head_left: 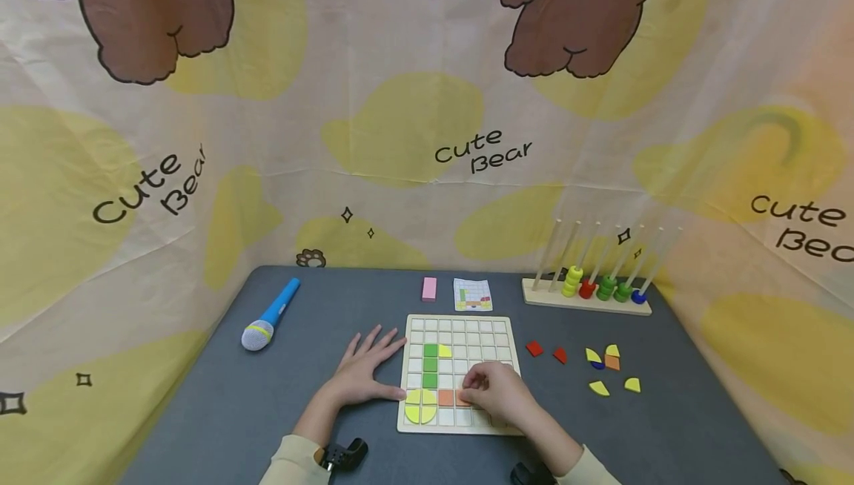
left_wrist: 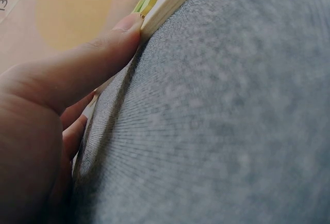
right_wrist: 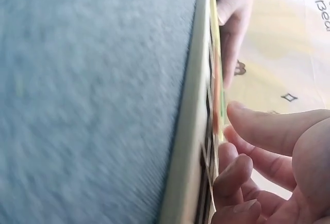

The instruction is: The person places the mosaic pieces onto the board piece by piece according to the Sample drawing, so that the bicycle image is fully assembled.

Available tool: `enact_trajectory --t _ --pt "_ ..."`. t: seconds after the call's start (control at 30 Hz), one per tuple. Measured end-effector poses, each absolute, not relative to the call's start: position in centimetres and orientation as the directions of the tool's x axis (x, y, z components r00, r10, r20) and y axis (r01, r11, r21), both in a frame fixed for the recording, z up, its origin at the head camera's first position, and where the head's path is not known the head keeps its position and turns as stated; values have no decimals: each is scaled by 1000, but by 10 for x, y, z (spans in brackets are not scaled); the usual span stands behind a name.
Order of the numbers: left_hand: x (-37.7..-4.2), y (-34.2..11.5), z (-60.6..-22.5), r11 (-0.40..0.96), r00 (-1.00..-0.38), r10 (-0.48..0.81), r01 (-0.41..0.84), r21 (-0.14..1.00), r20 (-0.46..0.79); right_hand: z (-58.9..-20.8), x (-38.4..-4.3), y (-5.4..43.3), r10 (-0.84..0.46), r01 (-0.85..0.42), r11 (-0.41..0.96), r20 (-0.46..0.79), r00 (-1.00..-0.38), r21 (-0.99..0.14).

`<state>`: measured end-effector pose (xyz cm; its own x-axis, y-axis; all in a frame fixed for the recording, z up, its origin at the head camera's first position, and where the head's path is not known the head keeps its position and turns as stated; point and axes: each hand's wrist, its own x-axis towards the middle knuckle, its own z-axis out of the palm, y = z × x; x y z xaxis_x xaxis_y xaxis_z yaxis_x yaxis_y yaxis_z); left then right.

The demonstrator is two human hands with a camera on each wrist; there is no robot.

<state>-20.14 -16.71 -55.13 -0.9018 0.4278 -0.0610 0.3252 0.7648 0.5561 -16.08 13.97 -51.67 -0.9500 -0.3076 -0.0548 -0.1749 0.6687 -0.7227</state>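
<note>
A pale wooden grid board [head_left: 460, 327] lies on the table with coloured tiles in its cells. Green squares [head_left: 430, 366], a yellow quarter piece [head_left: 445, 351], a yellow circle of quarter pieces [head_left: 421, 406] and an orange square [head_left: 445, 397] sit on it. My left hand [head_left: 363, 374] is spread, its thumb and fingertips touching the board's left edge. My right hand [head_left: 497, 392] bends over the board with curled fingers, pinching another orange square tile [head_left: 460, 397] beside the first. The fingers partly hide that tile. In the right wrist view the orange pieces [right_wrist: 216, 95] lie nearly flat.
Right of the board lie red pieces [head_left: 534, 348] and several yellow, orange and blue pieces [head_left: 612, 361]. A pink block [head_left: 429, 289] and a pattern card [head_left: 472, 295] are behind it. A bead rack [head_left: 587, 301] stands back right, a toy microphone [head_left: 270, 316] left.
</note>
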Motion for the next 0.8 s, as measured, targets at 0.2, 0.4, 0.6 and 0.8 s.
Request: enact_trajectory --t 0.2,0.4,0.6,0.8 --pt "-202 -167 -551 765 -901 431 334 551 -51 -505 -163 150 -263 -128 660 -67 -962 -741" --pt "-201 -168 -554 766 -901 431 337 547 -47 -497 -166 163 -209 -99 656 -54 -976 -748" --pt "-199 -169 -554 764 -901 431 337 551 -47 -493 -172 182 -107 -48 677 -33 -994 -735" --pt "-200 -168 -550 755 -901 430 331 566 -47 -492 -178 206 -9 31 696 -53 -999 -717"
